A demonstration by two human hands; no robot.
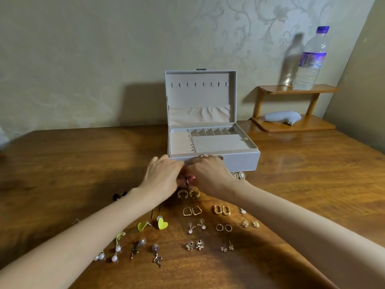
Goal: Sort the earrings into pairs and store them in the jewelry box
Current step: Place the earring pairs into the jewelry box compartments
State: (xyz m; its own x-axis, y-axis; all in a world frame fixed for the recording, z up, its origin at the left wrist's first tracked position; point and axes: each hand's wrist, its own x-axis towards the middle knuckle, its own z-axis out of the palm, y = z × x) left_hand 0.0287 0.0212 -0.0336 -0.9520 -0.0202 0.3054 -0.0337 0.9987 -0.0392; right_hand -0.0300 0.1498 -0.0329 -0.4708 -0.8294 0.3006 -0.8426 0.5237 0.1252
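- The left hand (164,174) and the right hand (209,174) meet just in front of the open jewelry box (241,162), low over the desk (62,163).
- The fingers of both hands are curled down and narrow, and they pinch the pink earrings (187,179) between them. The fingertips are hidden under the backs of the hands, and I cannot tell if there is one pink piece or two.
- To do this step well, I think the pink pieces should be checked as a match, kept together, lifted over the front wall of the box and laid in one compartment.
- All the other earrings I can see lie on the desk, so the storing seems to be at its start.
- The round gold earrings (188,193) lie just under the wrists, and a low wrist could push them apart.
- The oval earrings (238,175) lie close to the box front, just beside the right hand.
- Nearer to the person lie more pairs, such as the green hearts (153,224) and the square hoops (192,211).
- A water bottle (310,59) stands on a wooden shelf (291,127), well apart and not in the way.
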